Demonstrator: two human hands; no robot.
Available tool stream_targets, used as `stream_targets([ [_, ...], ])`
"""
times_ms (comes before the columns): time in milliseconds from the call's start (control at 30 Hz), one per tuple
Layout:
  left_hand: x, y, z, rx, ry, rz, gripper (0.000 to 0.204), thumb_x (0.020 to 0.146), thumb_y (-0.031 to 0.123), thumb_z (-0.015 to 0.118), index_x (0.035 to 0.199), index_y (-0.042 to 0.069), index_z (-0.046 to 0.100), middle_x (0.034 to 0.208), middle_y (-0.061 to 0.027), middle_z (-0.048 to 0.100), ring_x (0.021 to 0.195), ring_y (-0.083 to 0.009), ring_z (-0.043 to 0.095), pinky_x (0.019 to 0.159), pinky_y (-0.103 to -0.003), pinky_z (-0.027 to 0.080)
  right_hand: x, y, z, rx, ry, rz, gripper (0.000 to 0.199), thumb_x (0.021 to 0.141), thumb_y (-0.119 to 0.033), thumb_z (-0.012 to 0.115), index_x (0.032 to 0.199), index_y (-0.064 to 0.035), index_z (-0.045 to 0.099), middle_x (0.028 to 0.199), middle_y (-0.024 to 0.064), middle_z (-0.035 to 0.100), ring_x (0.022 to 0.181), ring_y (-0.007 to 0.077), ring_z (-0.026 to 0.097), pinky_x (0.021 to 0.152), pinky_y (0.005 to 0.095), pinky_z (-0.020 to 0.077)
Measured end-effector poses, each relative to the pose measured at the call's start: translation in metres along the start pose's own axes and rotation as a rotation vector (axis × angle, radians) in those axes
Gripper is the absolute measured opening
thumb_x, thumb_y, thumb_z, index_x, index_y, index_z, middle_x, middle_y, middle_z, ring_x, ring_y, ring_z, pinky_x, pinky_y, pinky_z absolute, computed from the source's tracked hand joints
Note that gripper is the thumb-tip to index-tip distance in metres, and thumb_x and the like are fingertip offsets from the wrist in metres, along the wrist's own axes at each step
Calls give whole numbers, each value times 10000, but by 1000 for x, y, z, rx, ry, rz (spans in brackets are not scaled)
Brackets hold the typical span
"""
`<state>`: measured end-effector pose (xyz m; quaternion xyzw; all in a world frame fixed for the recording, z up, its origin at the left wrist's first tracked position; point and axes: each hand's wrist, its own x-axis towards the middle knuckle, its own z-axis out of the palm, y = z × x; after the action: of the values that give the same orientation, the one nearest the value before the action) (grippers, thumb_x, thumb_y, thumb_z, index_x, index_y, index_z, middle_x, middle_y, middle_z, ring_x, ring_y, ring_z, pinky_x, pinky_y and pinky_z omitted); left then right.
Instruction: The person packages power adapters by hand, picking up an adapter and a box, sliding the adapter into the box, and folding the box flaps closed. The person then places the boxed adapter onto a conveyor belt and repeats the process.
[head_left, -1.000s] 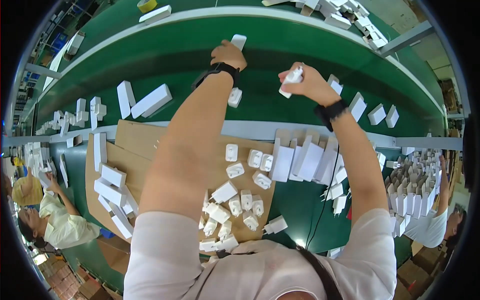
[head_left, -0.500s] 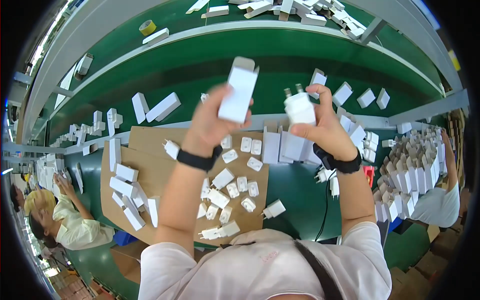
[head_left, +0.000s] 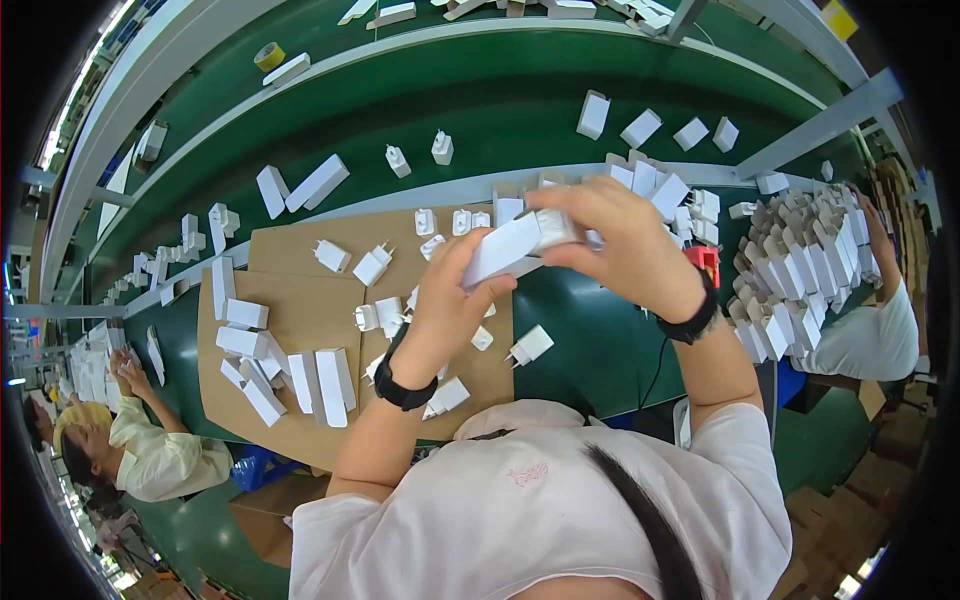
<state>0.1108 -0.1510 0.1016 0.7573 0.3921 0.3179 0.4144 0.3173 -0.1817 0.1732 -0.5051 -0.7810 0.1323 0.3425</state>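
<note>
A small white carton (head_left: 500,250) lies tilted in my left hand (head_left: 448,292), whose fingers and thumb close round its sides. At the carton's right end my right hand (head_left: 622,240) pinches a white plug charger (head_left: 553,230). The charger touches the carton's end; how much of it is inside, I cannot tell. Below my hands, a brown cardboard sheet (head_left: 290,290) carries loose white chargers, among them one charger (head_left: 372,264) left of my left hand. Another charger (head_left: 532,345) rests on the green table just past the sheet's right edge. Black bands circle both my wrists.
Closed white cartons (head_left: 320,385) lie on the sheet's left side. Beyond a metal rail, a green belt (head_left: 400,110) holds cartons and chargers. Open cartons (head_left: 800,270) stand in rows at the right, near a red object (head_left: 704,262). Other people sit at left and right.
My hands, apart before, have come together and lower, bringing the charger to the carton's end. My view has shifted, and two chargers now show on the belt.
</note>
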Motion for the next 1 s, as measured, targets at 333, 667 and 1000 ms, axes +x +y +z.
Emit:
stream_targets([
  [333, 26, -20, 7, -608, -76, -186, 562, 774, 190, 690, 1242, 4, 439, 1125, -124, 550, 1039, -192, 526, 856, -302, 426, 25, 42, 35, 607, -35, 272, 773, 662, -84, 763, 1319, -116, 356, 1164, 83, 520, 972, 180, 561, 768, 265, 465],
  [667, 189, -242, -126, 934, 180, -278, 570, 639, 143, 736, 1169, 103, 528, 1067, -139, 578, 1028, -342, 504, 864, -446, 427, 96, 311, 72, 679, 86, 1006, 877, 664, -76, 743, 1386, -151, 252, 955, 100, 563, 568, 129, 507, 482, 256, 429],
  [1000, 210, -205, -151, 711, 221, -290, 555, 622, 130, 736, 1129, 63, 521, 953, -154, 620, 970, -320, 552, 797, -400, 464, 147, 304, 148, -214, -253, 157, 830, 588, -149, 743, 1332, -230, 385, 1300, 210, 431, 1246, 428, 314, 1038, 475, 243],
])
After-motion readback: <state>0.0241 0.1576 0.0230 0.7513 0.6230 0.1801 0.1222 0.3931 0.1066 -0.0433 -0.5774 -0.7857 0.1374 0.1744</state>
